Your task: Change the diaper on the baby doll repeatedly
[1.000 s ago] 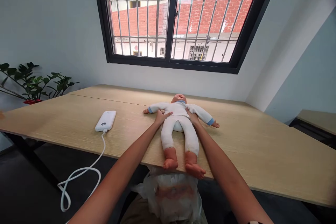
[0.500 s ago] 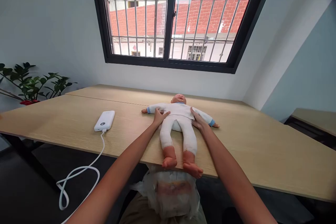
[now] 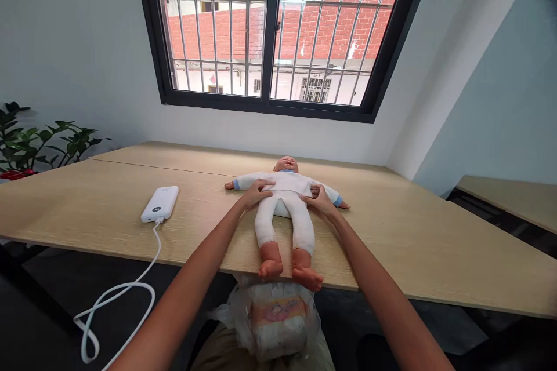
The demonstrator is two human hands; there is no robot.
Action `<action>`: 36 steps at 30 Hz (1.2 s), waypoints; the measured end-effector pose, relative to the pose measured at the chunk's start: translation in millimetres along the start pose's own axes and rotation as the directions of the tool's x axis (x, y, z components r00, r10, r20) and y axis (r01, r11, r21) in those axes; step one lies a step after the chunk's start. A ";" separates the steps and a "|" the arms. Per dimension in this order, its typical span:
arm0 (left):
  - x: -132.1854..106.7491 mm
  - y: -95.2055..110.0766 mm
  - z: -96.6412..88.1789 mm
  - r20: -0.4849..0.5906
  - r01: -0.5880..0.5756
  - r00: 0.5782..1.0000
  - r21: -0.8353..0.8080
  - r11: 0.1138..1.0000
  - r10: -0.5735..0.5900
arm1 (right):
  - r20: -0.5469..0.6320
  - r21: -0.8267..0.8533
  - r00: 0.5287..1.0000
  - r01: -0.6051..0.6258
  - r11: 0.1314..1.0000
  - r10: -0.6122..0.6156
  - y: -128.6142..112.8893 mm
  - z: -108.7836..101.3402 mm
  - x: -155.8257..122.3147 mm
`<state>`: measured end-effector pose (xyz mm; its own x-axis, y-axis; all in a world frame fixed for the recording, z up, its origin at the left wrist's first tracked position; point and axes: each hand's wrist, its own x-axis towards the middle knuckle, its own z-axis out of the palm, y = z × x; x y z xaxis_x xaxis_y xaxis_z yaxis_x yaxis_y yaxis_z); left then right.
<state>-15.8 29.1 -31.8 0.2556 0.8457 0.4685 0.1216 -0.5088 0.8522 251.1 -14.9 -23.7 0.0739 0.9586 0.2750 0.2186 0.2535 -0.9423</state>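
Plainly, in the head view, a baby doll (image 3: pixel 287 193) lay on its back on the wood-grain counter (image 3: pixel 195 208), its head (image 3: pixel 287 164) toward the window (image 3: pixel 265 105) and its feet (image 3: pixel 270 264) at the near edge. The left hand (image 3: pixel 257 192) rested at one side of its waist, fingers bent over the hem of the white shirt (image 3: pixel 287 181); the right hand (image 3: pixel 321 199) curled at the other side, fingertips at the same hem. Whether either hand actually pinched the cloth could not be told.

The likeliest trouble seemed to lie at the feet: they reached the edge, so a tug on the clothing toward the person could slide the doll off onto the lap (image 3: pixel 221 353). An uneven pull from the two hands might twist the torso or bunch the shirt. On the lap, what looked like a disposable diaper (image 3: pixel 278 333) in cloudy plastic (image 3: pixel 237 308) could tip off if the legs shifted. Beside the left forearm (image 3: pixel 200 278) drooped a looped white cable (image 3: pixel 148 266); an arm catching it might drag the power bank (image 3: pixel 160 204) down.
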 end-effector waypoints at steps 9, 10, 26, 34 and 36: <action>0.4 -12.0 5.8 -0.044 -0.003 0.999 0.102 0.995 0.007 | 0.090 -0.304 0.981 0.192 0.933 -0.173 24.0 0.6 8.5; 0.0 -11.5 6.9 -0.041 -0.003 0.999 0.110 0.994 0.007 | 0.080 -0.327 0.978 0.208 0.922 -0.192 25.9 2.9 8.7; 0.8 -19.2 18.4 -0.167 -0.005 0.986 0.140 0.990 0.028 | -0.030 -0.500 0.968 0.203 0.842 -0.251 32.0 9.6 17.1; 8.1 -32.0 13.1 -0.214 0.065 0.975 0.042 0.997 -0.055 | -0.001 -0.470 0.942 0.295 0.832 -0.334 27.6 13.4 9.5; 9.7 -33.3 11.7 -0.225 0.052 0.973 0.012 0.999 -0.048 | -0.009 -0.474 0.932 0.314 0.823 -0.361 25.2 13.6 8.9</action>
<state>-6.1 52.4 -58.4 0.0275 0.8834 0.4678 0.1461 -0.4665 0.8724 244.0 1.8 -47.6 -0.0013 0.8011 0.5986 0.6643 0.4481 -0.5983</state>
